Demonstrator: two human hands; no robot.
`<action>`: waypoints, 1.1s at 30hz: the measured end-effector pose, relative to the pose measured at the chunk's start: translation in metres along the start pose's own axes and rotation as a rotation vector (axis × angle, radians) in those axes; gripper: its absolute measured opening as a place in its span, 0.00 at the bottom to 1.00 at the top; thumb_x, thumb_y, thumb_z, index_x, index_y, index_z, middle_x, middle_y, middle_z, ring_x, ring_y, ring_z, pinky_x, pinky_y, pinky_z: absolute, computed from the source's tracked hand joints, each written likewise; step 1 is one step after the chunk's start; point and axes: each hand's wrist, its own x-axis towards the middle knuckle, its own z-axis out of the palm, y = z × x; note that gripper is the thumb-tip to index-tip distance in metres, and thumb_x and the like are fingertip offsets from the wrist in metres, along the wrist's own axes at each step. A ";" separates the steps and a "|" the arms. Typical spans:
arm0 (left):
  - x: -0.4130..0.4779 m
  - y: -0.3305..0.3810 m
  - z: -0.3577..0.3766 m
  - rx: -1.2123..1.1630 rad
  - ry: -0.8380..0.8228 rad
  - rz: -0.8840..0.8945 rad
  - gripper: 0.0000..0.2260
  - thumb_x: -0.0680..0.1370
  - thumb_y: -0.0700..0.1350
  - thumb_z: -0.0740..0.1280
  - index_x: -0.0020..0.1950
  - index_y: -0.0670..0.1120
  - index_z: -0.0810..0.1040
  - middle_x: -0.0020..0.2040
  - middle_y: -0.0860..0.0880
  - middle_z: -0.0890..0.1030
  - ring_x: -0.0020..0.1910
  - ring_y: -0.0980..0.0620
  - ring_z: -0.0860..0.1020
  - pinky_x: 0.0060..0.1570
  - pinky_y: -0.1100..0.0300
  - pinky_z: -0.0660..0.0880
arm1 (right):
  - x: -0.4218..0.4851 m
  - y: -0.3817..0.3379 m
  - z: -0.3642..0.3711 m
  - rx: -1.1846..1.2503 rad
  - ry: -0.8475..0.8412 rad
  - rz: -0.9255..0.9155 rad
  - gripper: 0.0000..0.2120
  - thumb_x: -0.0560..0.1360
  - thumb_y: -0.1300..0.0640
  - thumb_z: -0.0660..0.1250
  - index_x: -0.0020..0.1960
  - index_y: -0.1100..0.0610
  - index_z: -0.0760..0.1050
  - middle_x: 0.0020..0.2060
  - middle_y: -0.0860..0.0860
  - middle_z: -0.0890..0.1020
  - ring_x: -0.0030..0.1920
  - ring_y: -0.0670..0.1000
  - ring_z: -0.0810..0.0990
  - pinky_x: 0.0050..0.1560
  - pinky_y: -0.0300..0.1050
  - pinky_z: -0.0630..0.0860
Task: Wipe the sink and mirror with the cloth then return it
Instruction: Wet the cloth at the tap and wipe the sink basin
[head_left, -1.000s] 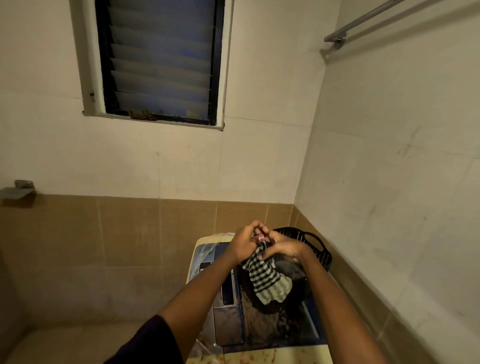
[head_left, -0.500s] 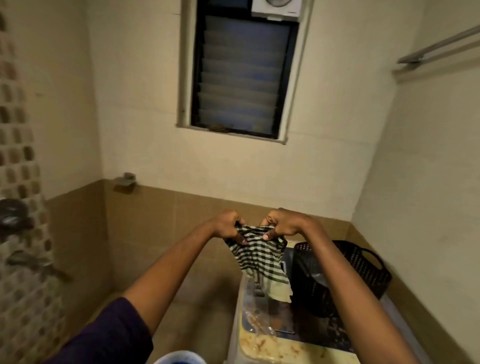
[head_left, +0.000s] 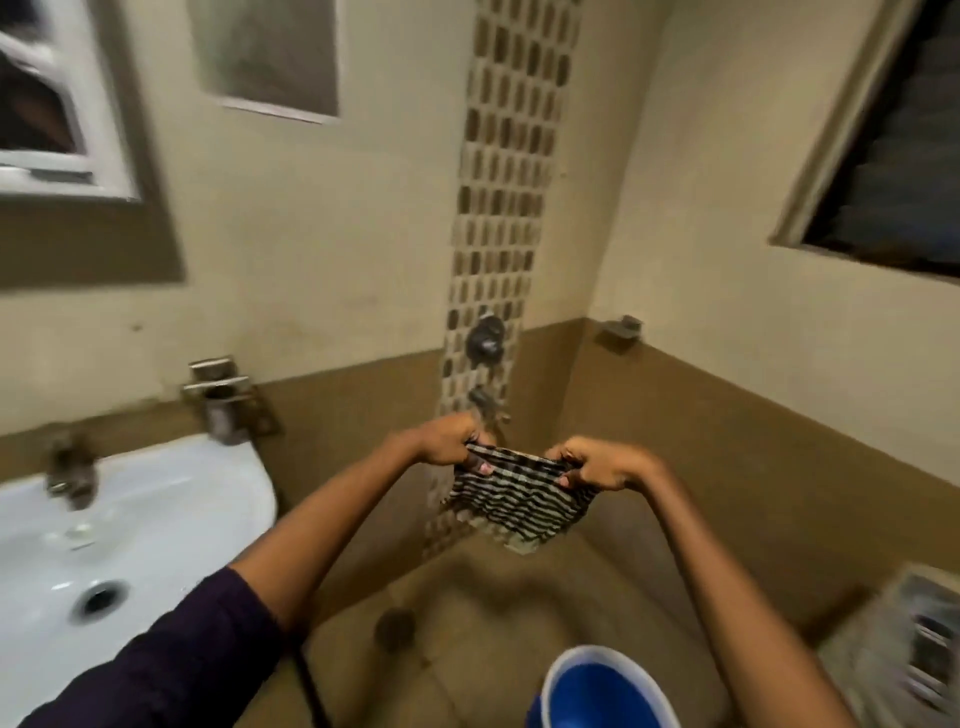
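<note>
The view has swung away from the washing machine and basket — now the sink (head_left: 156, 519) lies at the far left, well to the left of the fingers, with the mirror (head_left: 47, 104) above it. The left hand (head_left: 449, 441) has its fingers curled shut, pinching one top corner of the cloth (head_left: 514, 499); the right hand (head_left: 597, 465) pinches the other, so the striped cloth now hangs stretched between them, where a moment ago it was bunched. Below the right fingers stands a blue bucket (head_left: 602, 691). Fetching looks finished — wiping the sink seems next.
</note>
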 end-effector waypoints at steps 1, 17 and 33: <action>-0.032 -0.023 -0.002 -0.041 0.022 -0.044 0.11 0.74 0.40 0.69 0.33 0.48 0.73 0.24 0.58 0.71 0.24 0.64 0.68 0.27 0.71 0.61 | 0.023 -0.022 0.013 -0.013 -0.018 -0.048 0.08 0.76 0.68 0.60 0.51 0.61 0.76 0.44 0.54 0.78 0.46 0.50 0.75 0.46 0.44 0.72; -0.310 -0.244 0.039 -0.478 0.319 -0.626 0.04 0.76 0.44 0.67 0.41 0.47 0.77 0.35 0.50 0.77 0.34 0.54 0.77 0.32 0.63 0.79 | 0.242 -0.260 0.190 -0.160 -0.196 -0.311 0.14 0.73 0.71 0.54 0.40 0.54 0.70 0.34 0.47 0.71 0.38 0.49 0.69 0.36 0.42 0.65; -0.269 -0.332 0.042 -0.321 0.696 -1.029 0.09 0.76 0.47 0.65 0.47 0.42 0.79 0.48 0.44 0.82 0.49 0.45 0.78 0.46 0.55 0.73 | 0.334 -0.264 0.302 -0.093 0.592 -0.195 0.20 0.61 0.71 0.68 0.53 0.62 0.78 0.50 0.61 0.81 0.48 0.61 0.80 0.47 0.54 0.79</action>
